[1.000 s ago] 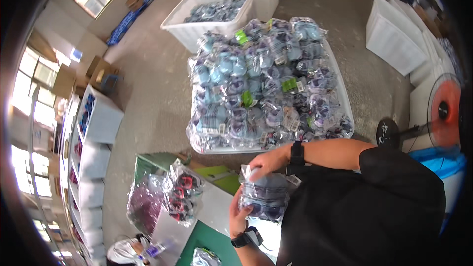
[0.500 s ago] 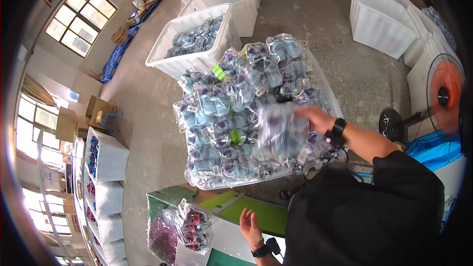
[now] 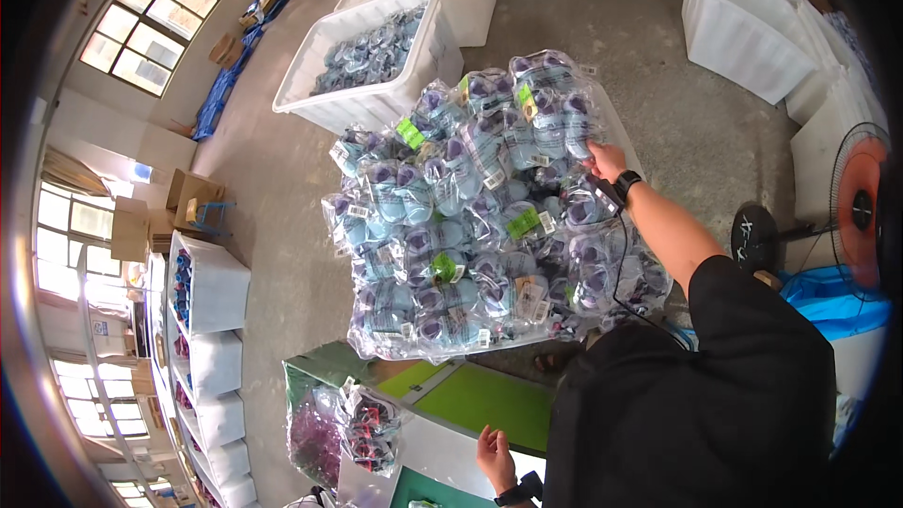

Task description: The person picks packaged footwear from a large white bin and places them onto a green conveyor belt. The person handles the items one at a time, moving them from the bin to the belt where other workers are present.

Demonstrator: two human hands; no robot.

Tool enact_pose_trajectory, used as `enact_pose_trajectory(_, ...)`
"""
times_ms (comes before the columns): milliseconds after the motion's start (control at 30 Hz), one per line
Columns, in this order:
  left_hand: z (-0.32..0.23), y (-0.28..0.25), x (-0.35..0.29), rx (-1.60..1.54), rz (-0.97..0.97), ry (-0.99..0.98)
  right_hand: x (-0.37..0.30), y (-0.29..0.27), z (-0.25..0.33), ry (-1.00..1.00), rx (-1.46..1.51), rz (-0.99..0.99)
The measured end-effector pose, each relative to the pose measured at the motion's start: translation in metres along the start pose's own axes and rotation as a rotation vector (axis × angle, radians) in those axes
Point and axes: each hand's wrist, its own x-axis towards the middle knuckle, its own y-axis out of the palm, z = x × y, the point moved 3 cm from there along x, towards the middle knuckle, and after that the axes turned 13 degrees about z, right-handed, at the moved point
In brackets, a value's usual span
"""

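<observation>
My right hand (image 3: 607, 164) reaches to the far right of the pile, its fingers closed on the near end of a clear bag of light blue and purple shoes (image 3: 562, 122). That bag lies on top of other bagged shoes (image 3: 400, 190), heaped over a large white bin (image 3: 616, 127) whose rim shows on the right side. Several bags carry green tags or white labels. Low in the view, my left hand (image 3: 496, 459) hovers beside the table, fingers loosely bent and apart, with nothing in it. Both wrists wear dark bands, and a black cord hangs from the right one.
Beyond the pile stands a white bin (image 3: 372, 99) of blue-grey pieces. Bagged dark and red shoes (image 3: 372, 428) lie on the table (image 3: 451, 428) near a green board. A standing fan (image 3: 858, 212) is at right, white bins (image 3: 214, 292) at left.
My right hand has carried a bag of shoes from mid-pile to the far right and lowered it onto the heap. The left hand's fingers have curled in a little.
</observation>
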Motion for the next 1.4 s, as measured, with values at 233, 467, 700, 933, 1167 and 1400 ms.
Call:
enact_pose_trajectory(233,0.022,0.0,-0.019,-0.049,-0.033,-0.103,-0.045,0.011,0.042,0.08,-0.218,0.035)
enact_pose_trajectory(467,0.041,-0.017,-0.015,-0.11,-0.031,-0.084,-0.064,-0.015,0.032,0.031,-0.279,-0.004)
enact_pose_trajectory(700,0.058,-0.039,-0.022,-0.091,-0.1,-0.117,-0.082,-0.025,0.035,-0.002,-0.287,-0.025)
enact_pose_trajectory(933,0.109,-0.086,-0.034,0.04,-0.179,-0.082,-0.161,0.041,0.035,-0.014,-0.26,0.419)
enact_pose_trajectory(1167,0.156,-0.164,-0.054,0.302,-0.428,-0.061,-0.293,0.156,-0.016,0.072,-0.6,0.781)
enact_pose_trajectory(1400,0.228,-0.282,-0.111,0.559,-1.01,-0.18,-0.357,0.209,-0.086,0.119,-0.883,1.09)
